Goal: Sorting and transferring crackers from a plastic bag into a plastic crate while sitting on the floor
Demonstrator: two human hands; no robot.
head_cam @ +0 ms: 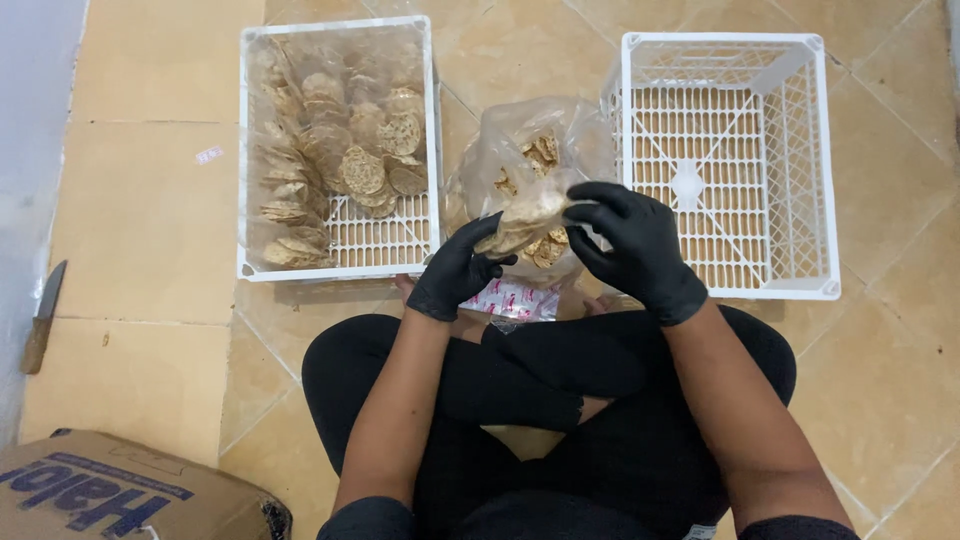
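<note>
Head view: a person sits cross-legged on a tiled floor (150,200).
Knife (42,315): at the floor's left edge.
Box (110,490): cardboard, bottom left corner.
Left crate (338,262): white, plastic-lined, holding round crackers (362,170).
Left hand (455,272): black-gloved, fingers pinched on a stack (528,215) of crackers from below.
Bag (500,140): clear plastic, between the crates, crackers inside, behind the stack.
Right hand (635,245): black-gloved, fingers curled over the stack's right side, gripping it.
Right crate (735,290): white, bare grid, just beside the right hand.
</note>
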